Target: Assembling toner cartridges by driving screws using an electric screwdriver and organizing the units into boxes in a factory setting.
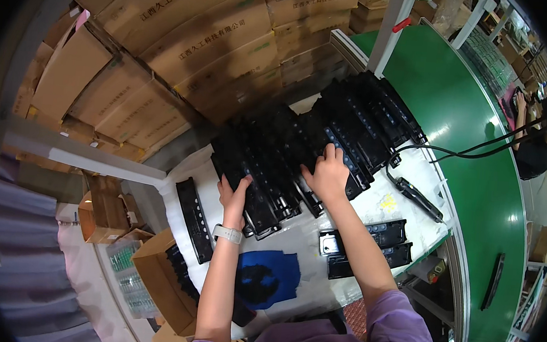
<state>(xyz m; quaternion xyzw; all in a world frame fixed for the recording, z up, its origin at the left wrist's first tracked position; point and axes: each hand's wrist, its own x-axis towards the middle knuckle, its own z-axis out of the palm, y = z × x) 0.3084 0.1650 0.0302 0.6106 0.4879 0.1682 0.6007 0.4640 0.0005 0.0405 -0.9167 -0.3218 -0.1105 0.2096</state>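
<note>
Long black plastic panels (276,139) with rows of small holes or dots lie side by side in a thick row on the white-covered table. My left hand (234,200), with a pale watch on its wrist, grips the leftmost panel of the row, thumb on top and fingers at its outer edge. Further right, my right hand (329,177) reaches over the middle of the row, its thumb and bent fingers around a panel there. The fingertips of both hands are partly hidden against the black plastic. One separate black panel (194,219) lies left of my left hand.
Two short black trays (376,242) lie right of a blue cloth (281,279). A black corded electric screwdriver (418,198) rests near the right edge. Beyond is a green conveyor belt (457,121). Stacked cartons (212,50) stand behind; an open carton (158,284) stands front left. Another person works far right.
</note>
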